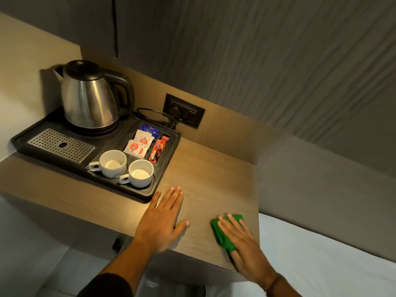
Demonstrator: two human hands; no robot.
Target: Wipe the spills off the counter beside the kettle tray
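The wooden counter (pixel 210 181) has a black kettle tray (pixel 169 151) on its left part. My left hand (pixel 160 221) lies flat on the counter just right of the tray's near corner, fingers spread, holding nothing. My right hand (pixel 244 245) presses flat on a folded green cloth (pixel 222 234) near the counter's front right corner. The cloth shows under and left of the fingers. I cannot make out any spill on the wood.
On the tray stand a steel kettle (pixel 90 99), two white cups (pixel 113 163), sachets (pixel 139 144) and a metal drip grate (pixel 62 145). A wall socket (pixel 184 111) with the kettle's cord is behind. A white bed (pixel 321 264) lies right of the counter.
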